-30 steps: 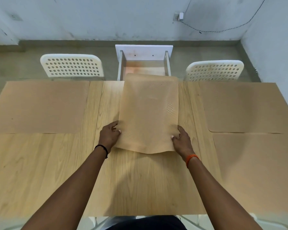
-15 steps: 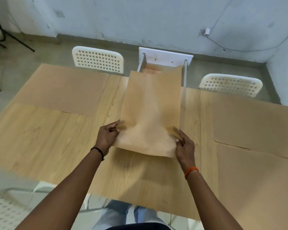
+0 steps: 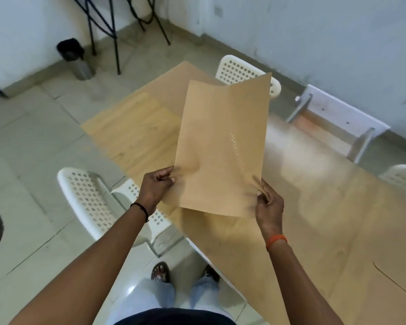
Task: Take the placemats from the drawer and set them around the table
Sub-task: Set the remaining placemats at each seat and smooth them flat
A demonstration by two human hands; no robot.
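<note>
Placemat [image 3: 223, 146] between both hands

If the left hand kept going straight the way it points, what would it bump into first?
The left hand points forward and right, into the placemat it already pinches. Past that, probably the wooden table underneath, though the depth is hard to judge.

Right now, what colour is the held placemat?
Tan placemat, faint dot texture; head view.
</note>
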